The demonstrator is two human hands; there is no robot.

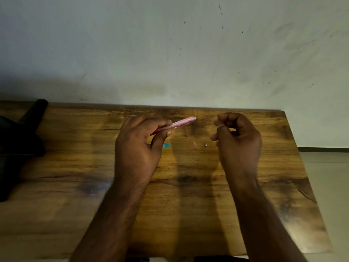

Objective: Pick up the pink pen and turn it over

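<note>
Pink and translucent, a slim pen barrel is held above the far middle of the wooden table, pinched between the thumb and curled fingers of the left hand, its open whitish end pointing right toward the right hand. That right hand hovers just beside the tip of the barrel but apart from it, fingers curled in with thumb and forefinger brought close together; whether they pinch some very small part is too blurred to tell. On the table between the two hands, toward the far edge, lie a tiny pink piece and, just to its right, a tiny dark metallic piece, apart from each other and touched by neither hand. A small teal scrap lies flat by the left thumb, partly hidden by it. At the far left corner a black object rests on the table, too dark to make out. By the look of it, the pen is in pieces and the work stands at the stage of handling its small parts with the barrel steadied. The next move, I judge, calls for a fine fingertip pinch on one of the loose pieces and careful alignment with the barrel's open end, with the barrel kept level.
</note>
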